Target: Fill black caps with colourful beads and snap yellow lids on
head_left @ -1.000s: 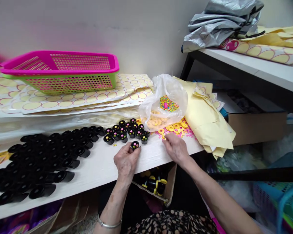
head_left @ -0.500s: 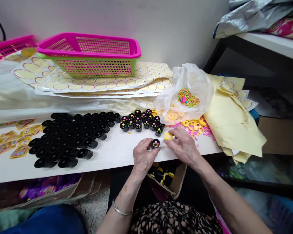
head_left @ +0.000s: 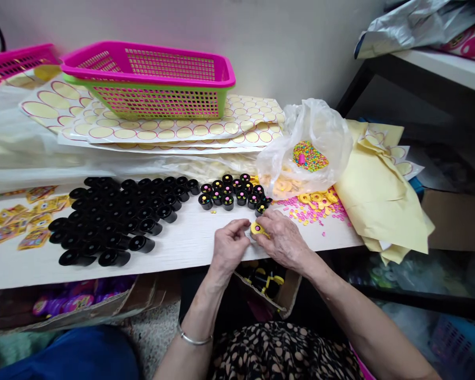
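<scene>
Both hands meet at the front edge of the white table (head_left: 182, 253). My left hand (head_left: 227, 248) is closed around a small black cup, now mostly hidden by its fingers. My right hand (head_left: 281, 240) pinches a yellow ring cap (head_left: 256, 229) and presses it onto the top of that cup. Just behind the hands stands a cluster of black cups with coloured beads inside (head_left: 233, 192). Loose yellow rings (head_left: 316, 198) and pink beads (head_left: 301, 214) lie to the right of my right hand.
Many empty black cups (head_left: 114, 216) cover the table's left half. A clear bag of coloured beads (head_left: 309, 155) sits behind. A pink-and-green basket (head_left: 150, 79) rests on sticker sheets (head_left: 170, 129). Yellow paper (head_left: 380, 195) hangs off the right edge. A box with finished pieces (head_left: 267, 279) sits below.
My right hand picked up a yellow ring from the pile and brought it left onto the black cup in my left hand. The camera view shifted left and down.
</scene>
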Motion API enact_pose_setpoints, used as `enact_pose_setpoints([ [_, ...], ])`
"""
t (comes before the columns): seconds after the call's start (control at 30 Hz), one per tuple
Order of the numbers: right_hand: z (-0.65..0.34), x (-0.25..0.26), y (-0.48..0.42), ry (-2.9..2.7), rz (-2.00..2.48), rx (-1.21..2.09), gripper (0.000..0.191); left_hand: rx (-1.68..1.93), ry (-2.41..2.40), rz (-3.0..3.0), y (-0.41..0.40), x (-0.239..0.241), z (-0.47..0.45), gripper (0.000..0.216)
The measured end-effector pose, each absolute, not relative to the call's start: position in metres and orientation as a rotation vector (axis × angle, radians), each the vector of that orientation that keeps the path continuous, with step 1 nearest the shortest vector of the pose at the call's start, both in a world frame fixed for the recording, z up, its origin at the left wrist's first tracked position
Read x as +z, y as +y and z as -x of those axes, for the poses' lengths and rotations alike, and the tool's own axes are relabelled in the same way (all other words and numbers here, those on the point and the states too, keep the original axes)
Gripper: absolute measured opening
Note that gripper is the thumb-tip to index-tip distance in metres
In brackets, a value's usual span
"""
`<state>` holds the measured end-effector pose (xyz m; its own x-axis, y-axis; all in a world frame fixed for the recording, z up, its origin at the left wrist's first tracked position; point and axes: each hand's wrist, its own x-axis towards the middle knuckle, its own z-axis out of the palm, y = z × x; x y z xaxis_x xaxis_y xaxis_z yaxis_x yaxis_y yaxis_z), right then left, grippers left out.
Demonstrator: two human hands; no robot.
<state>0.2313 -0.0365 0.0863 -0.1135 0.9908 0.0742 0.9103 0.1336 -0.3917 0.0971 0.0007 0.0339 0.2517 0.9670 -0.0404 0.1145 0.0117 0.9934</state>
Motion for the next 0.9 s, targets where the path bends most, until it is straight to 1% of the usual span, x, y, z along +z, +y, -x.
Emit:
enact_pose_setpoints([
  [0.1, -0.232, 0.083, -0.038, -1.996, 1.807, 0.442, 0.01, 0.878, 1.095, -1.064, 0.002, 0.045, -0.102, 0.023],
  [0.2, -0.235, 0.074, -0.037, -1.704, 1.682, 0.703, 0.011, 0.852, 1.099, -1.0, -0.002, 0.049, -0.112, 0.028],
  [0.3, -0.237, 0.062, -0.032, -1.305, 1.502, 1.007, 0.021, 0.895, 1.159, -1.022, -0.007, 0.046, -0.118, 0.029],
  [0.4, -0.234, 0.053, -0.025, -0.946, 1.438, 1.195, 0.033, 0.92, 1.18, -1.035, -0.009, 0.042, -0.12, 0.029],
  [0.5, -0.229, 0.05, -0.021, -0.767, 1.433, 1.317, 0.034, 0.952, 1.184, -0.961, -0.012, 0.041, -0.122, 0.029],
  [0.67, -0.225, 0.051, -0.022, -0.585, 1.393, 1.417, 0.03, 0.964, 1.185, -0.773, -0.015, 0.046, -0.129, 0.028],
  [0.8, -0.221, 0.048, -0.02, -0.572, 1.389, 1.353, 0.031, 1.0, 1.182, -0.805, -0.014, 0.044, -0.13, 0.026],
  [0.9, -0.217, 0.046, -0.021, -0.591, 1.381, 1.325, 0.034, 0.983, 1.19, -0.834, -0.014, 0.04, -0.127, 0.028],
])
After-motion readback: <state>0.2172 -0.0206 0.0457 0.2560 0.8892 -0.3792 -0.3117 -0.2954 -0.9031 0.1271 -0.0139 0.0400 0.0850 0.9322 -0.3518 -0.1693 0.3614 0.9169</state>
